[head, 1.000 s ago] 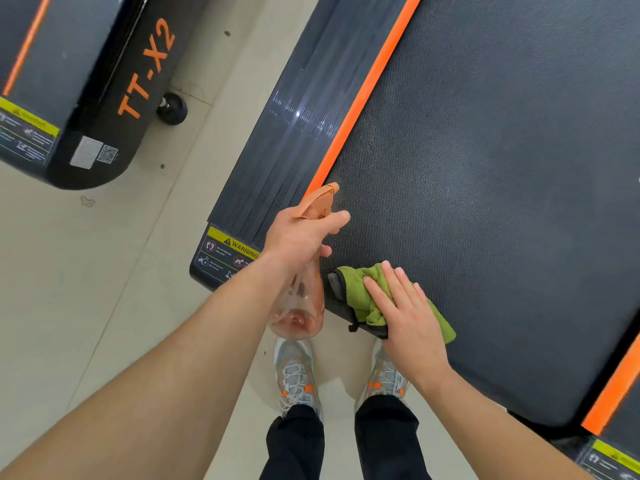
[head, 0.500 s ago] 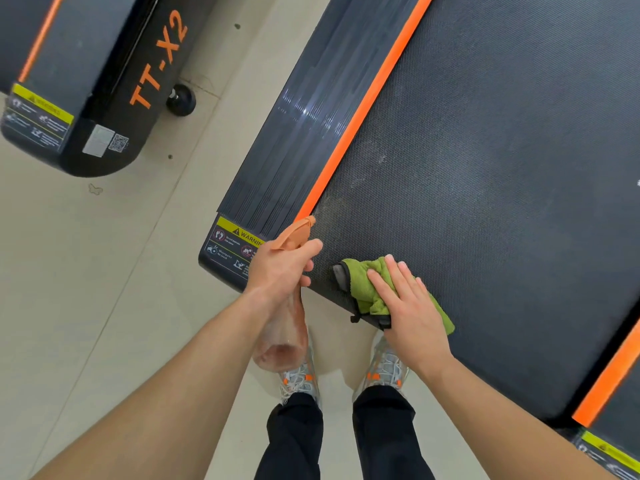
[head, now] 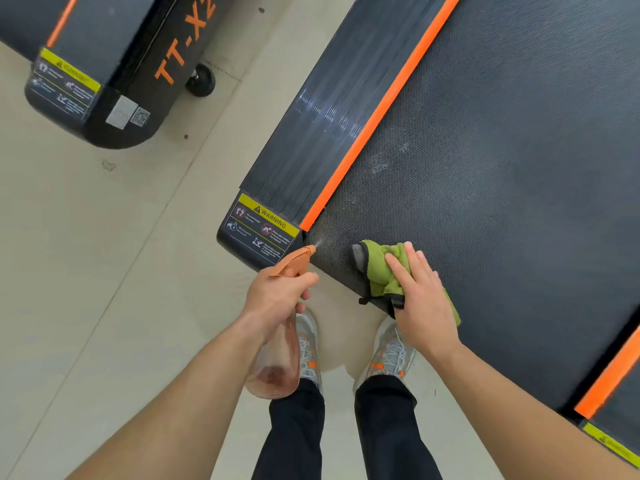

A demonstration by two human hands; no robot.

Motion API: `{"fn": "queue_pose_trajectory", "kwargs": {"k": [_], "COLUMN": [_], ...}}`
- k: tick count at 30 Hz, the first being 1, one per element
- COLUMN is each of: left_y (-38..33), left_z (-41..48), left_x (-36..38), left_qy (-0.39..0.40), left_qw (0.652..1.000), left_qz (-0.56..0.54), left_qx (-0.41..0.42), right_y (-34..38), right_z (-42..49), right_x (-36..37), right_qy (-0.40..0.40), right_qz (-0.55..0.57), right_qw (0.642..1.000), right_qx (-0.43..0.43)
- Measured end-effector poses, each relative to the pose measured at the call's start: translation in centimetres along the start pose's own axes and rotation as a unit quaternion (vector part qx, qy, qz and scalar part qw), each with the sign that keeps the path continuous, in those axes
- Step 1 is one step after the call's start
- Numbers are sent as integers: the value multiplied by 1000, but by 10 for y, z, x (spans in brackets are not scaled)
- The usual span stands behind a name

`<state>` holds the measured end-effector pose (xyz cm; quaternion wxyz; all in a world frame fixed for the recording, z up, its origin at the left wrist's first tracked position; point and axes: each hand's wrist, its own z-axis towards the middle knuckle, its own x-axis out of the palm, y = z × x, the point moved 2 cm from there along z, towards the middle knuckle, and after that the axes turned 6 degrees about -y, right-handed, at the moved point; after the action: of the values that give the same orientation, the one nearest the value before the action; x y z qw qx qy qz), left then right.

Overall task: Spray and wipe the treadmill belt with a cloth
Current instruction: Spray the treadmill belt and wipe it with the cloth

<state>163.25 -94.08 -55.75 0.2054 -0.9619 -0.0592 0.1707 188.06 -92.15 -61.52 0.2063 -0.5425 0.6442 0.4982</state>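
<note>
The black textured treadmill belt fills the right of the head view, with an orange strip along its left edge. My left hand grips a clear spray bottle with an orange trigger head; its nozzle points at the belt's near left corner and a thin mist leaves it. My right hand lies flat on a green cloth with a grey edge, pressed on the belt's rear edge. Faint pale specks show on the belt farther up.
A ribbed dark side rail with a yellow warning label runs left of the belt. A second treadmill marked TT-X2 stands at upper left on beige floor tiles. My shoes stand just behind the belt's end.
My left hand has drawn the spray bottle back and down from over the belt to its near left corner, and mist now leaves the nozzle. My right hand and cloth stay in place.
</note>
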Motion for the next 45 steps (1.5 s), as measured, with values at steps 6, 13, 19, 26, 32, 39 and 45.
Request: {"fn": "queue_pose_trajectory", "kwargs": {"k": [6, 13, 19, 26, 32, 39, 45], "left_y": [4, -25, -50, -65, -62, -49, -40], "left_z": [-4, 9, 19, 20, 23, 30, 26], "left_x": [-10, -21, -31, -26, -22, -27, -28], "left_qy": [35, 58, 43, 20, 35, 38, 67], "left_qw": [998, 990, 986, 992, 993, 987, 984], "left_qz": [-38, -112, -125, -105, -95, -145, -126], "left_qx": [27, 66, 100, 72, 62, 59, 106], "right_y": [11, 17, 49, 29, 15, 85, 36], "right_z": [45, 242, 136, 100, 194, 63, 55], "right_x": [-36, -90, -6, -9, -64, 41, 7], "right_qy": [-151, -222, -221, -58, -202, -147, -71], "right_qz": [100, 78, 4, -175, -17, -5, -111], "right_qw": [973, 963, 974, 946, 978, 987, 964], "right_qx": [142, 130, -38, -266, 44, -72, -230]}}
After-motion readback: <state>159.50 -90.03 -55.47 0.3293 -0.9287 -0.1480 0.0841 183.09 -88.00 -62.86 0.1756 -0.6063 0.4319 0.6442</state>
